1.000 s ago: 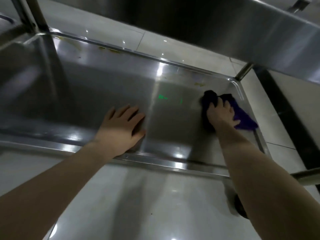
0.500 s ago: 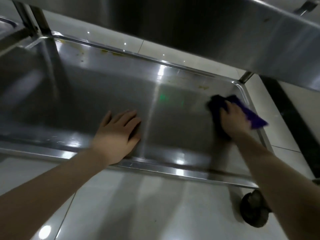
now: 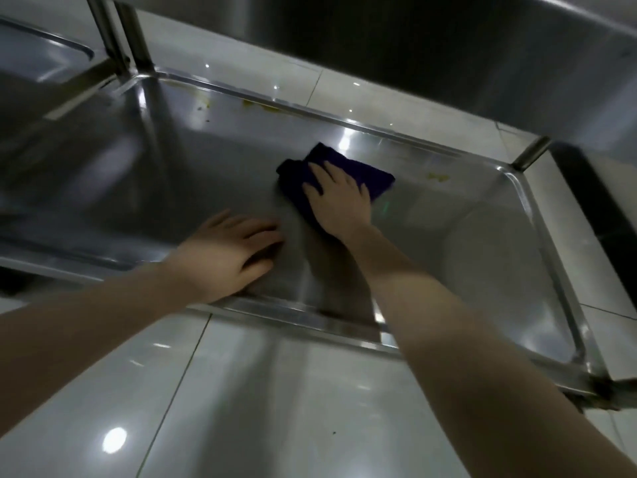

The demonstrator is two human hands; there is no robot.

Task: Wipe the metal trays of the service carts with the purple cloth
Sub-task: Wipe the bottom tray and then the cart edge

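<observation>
Lower tray (image 3: 482,270): a shallow steel tray with a raised rim, running from the left edge of the frame to the lower right. Its surface is shiny, with streaked reflections.

Purple cloth (image 3: 358,174): bunched, lying on the tray floor at centre frame, slightly above the middle and nearer the far rim than the near one.

Right hand (image 3: 339,201): laid palm down on the cloth. The fingers are straight and slightly spread, pointing to the upper left, and press the cloth onto the metal. The cloth shows beyond the fingertips and on both sides of the hand.

Left hand (image 3: 227,257): flat on the tray floor just inside the near rim, left of and below the right hand. The fingers are extended, close together, and point right. It holds nothing and is clear of the cloth.

Soiling: yellow spots (image 3: 437,177) on the tray floor right of the cloth; further yellow marks (image 3: 255,105) along the far rim, upper centre.

Surroundings: the upper shelf (image 3: 448,46) of the cart crosses the top of the frame. One post (image 3: 529,151) stands at the tray's far right corner. A second tray (image 3: 41,53) shows at upper left. Glossy floor tiles (image 3: 275,408) fill the lower part of the frame.
</observation>
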